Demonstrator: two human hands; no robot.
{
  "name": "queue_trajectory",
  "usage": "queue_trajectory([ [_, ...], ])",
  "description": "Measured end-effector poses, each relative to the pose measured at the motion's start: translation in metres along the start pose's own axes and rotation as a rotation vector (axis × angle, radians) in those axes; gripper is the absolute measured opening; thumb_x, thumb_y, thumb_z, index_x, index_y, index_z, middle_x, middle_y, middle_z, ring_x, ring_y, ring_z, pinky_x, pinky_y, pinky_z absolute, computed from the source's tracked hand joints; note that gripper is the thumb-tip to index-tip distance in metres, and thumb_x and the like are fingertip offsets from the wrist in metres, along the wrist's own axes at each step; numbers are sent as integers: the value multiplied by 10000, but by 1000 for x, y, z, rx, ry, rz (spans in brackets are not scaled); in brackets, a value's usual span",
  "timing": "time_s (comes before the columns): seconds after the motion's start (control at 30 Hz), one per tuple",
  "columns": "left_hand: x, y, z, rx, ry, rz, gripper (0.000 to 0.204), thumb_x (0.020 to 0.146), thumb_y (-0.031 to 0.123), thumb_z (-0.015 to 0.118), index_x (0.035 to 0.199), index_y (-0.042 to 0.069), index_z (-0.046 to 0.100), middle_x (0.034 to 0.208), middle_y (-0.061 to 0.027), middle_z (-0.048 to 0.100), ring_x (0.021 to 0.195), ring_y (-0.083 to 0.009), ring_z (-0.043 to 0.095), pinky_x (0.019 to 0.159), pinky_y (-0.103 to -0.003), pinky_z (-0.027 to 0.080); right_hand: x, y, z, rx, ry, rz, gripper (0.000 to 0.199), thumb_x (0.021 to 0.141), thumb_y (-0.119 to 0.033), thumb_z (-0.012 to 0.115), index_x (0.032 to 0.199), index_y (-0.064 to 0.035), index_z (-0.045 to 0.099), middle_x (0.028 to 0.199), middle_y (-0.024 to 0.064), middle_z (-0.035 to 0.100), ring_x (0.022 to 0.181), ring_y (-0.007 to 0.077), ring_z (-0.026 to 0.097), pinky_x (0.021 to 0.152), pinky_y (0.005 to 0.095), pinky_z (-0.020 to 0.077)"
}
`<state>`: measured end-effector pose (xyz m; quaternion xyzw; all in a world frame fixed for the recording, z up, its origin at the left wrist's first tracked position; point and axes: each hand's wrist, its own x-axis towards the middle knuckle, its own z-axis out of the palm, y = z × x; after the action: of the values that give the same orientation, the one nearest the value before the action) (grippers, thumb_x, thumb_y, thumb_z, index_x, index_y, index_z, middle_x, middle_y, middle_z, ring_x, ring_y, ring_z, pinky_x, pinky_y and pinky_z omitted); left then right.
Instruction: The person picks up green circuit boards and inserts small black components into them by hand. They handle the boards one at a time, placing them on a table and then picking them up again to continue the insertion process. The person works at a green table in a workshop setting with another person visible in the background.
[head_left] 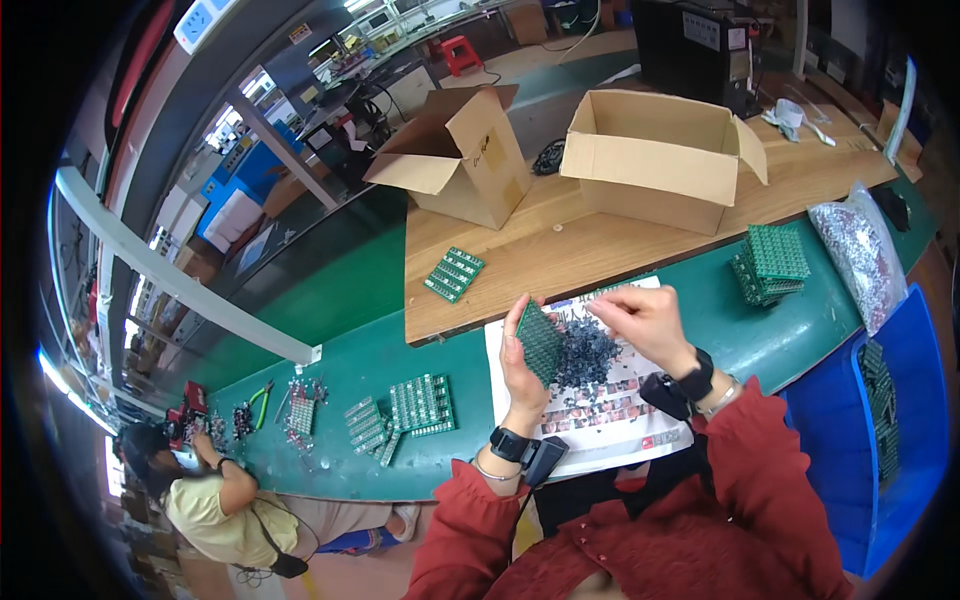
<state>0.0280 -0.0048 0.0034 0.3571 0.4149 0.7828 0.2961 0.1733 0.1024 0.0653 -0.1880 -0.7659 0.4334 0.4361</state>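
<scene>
My left hand (522,378) grips a green circuit board panel (541,345) by its edge and holds it tilted up. Rows of small parts or holes cover the panel's face. To the right of it, my right hand (645,320) hovers with thumb and forefinger pinched together; whatever sits between the fingertips is too small to make out. Beneath both hands lies a heap of small dark components (588,352), loose on a printed paper sheet (610,440).
Two open cardboard boxes (650,165) stand on the wooden board at the back. Stacked green panels (775,262), a bag of small parts (855,250) and a blue bin (915,400) are at right. More panels (422,404) lie left, beyond them a co-worker (225,490).
</scene>
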Motion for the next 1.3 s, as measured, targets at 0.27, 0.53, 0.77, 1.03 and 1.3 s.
queue_trajectory([
  [0.27, -5, 0, -7, -13, 87, 30, 660, 891, 501, 418, 1347, 26, 373, 1243, -145, 497, 1024, -237, 557, 865, -391, 484, -138, -69, -77, -51, -485, 55, 217, 776, -52, 669, 994, -52, 680, 810, 121, 674, 698, 223, 652, 628, 298, 516],
  [0.53, -3, -1, -9, -102, 42, 44, 671, 892, 503, 471, 1349, 23, 370, 1237, -129, 505, 1030, -225, 559, 863, -365, 486, -390, 82, -138, -372, -25, 1152, 183, 823, -167, 641, 910, -11, 681, 748, 73, 671, 677, 120, 626, 619, 282, 507],
  [0.77, -1, 2, -2, -141, 29, 38, 660, 894, 504, 467, 1330, 15, 386, 1191, -119, 516, 993, -213, 563, 828, -347, 496, -376, 24, -171, -192, -463, 1594, 292, 800, -306, 666, 828, -16, 669, 655, 38, 616, 523, 117, 542, 477, 267, 436],
  [1.03, 0, 0, -4, -158, 26, 67, 648, 903, 496, 450, 1315, -2, 395, 1169, -125, 530, 974, -209, 573, 821, -334, 495, -341, -15, -140, -130, -469, 837, 269, 856, -203, 618, 1029, 1, 654, 907, 108, 674, 853, 176, 626, 789, 286, 490],
  [1.3, -5, -5, -5, -220, 23, 15, 617, 918, 483, 425, 1308, 6, 403, 1167, -127, 540, 959, -202, 574, 820, -342, 492, -359, -14, -118, -414, -374, 522, 102, 824, -60, 537, 855, 12, 601, 832, 119, 589, 892, 311, 559, 814, 382, 448],
])
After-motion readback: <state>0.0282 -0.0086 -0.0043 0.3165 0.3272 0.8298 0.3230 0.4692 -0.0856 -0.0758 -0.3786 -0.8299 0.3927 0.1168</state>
